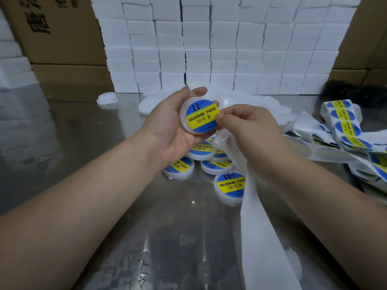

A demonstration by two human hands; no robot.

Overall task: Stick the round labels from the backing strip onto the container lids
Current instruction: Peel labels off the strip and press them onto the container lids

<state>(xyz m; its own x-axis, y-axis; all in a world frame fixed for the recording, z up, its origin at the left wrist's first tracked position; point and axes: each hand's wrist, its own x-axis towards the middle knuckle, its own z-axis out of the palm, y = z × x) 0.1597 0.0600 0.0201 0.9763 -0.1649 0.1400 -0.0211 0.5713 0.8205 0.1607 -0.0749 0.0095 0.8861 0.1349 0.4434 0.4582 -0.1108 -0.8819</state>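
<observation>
My left hand (167,126) grips a round white lid (186,120) above the metal table. A blue and yellow round label (202,117) reading SOLDERING PASTE lies on that lid. My right hand (251,130) presses its thumb tip on the label's right edge, and its curled fingers hold the white backing strip (263,233), which hangs down toward me. Several labelled lids (229,185) lie on the table under my hands.
A tangle of strip with unused labels (345,124) lies at the right. Plain white lids (146,106) lie behind my hands, in front of a wall of stacked white boxes (209,49). Cardboard cartons (52,32) stand at the left and right. The table (104,143) is shiny metal.
</observation>
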